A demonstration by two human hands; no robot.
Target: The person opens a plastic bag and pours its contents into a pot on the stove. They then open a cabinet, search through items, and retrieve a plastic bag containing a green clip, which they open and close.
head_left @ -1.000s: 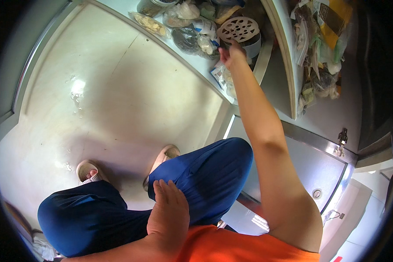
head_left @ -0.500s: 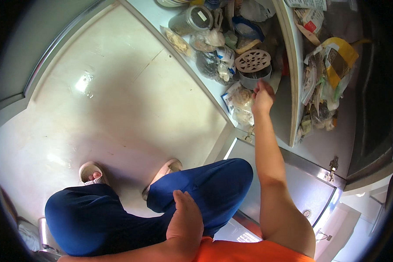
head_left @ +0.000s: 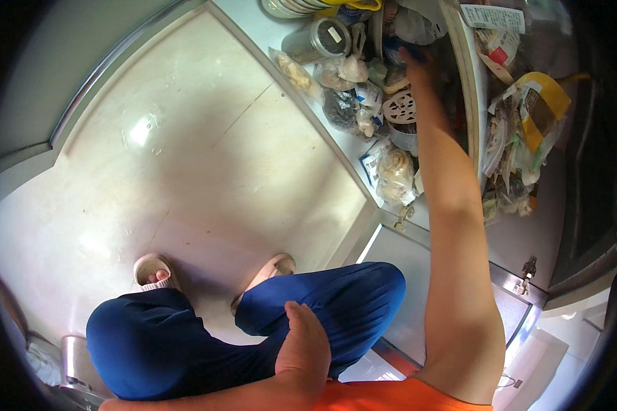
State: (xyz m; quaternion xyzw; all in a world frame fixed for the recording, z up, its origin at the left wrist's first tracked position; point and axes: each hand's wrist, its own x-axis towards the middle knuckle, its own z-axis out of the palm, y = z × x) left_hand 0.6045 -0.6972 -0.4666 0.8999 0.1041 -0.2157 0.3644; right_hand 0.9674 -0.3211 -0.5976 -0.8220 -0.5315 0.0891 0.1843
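Note:
My right hand (head_left: 419, 67) reaches deep into a low cupboard, its fingers stretched out at a dark blue item (head_left: 393, 51) whose kind I cannot make out. Its far side is in shadow, and I see nothing held. Below my right forearm stands a round tub with a pale pierced lid (head_left: 399, 107), partly covered by the arm. Close by lie a clear bag of pale lumpy food (head_left: 395, 168) and a bag of dark contents (head_left: 341, 109). My left hand (head_left: 304, 342) rests over my blue-trousered thigh, its visible fingers loosely extended and holding nothing.
A clear jar with a grey lid (head_left: 330, 37) and stacked bowls (head_left: 288, 7) stand farther back. To the right, an upright board (head_left: 467, 89) divides off a pile of packets (head_left: 521, 137). An opened cupboard door (head_left: 404, 267) hangs beside my right leg.
My right hand has left the tub with the pierced lid and moved farther into the cupboard, to the blue item. My left hand stays over my thigh. The view has shifted slightly.

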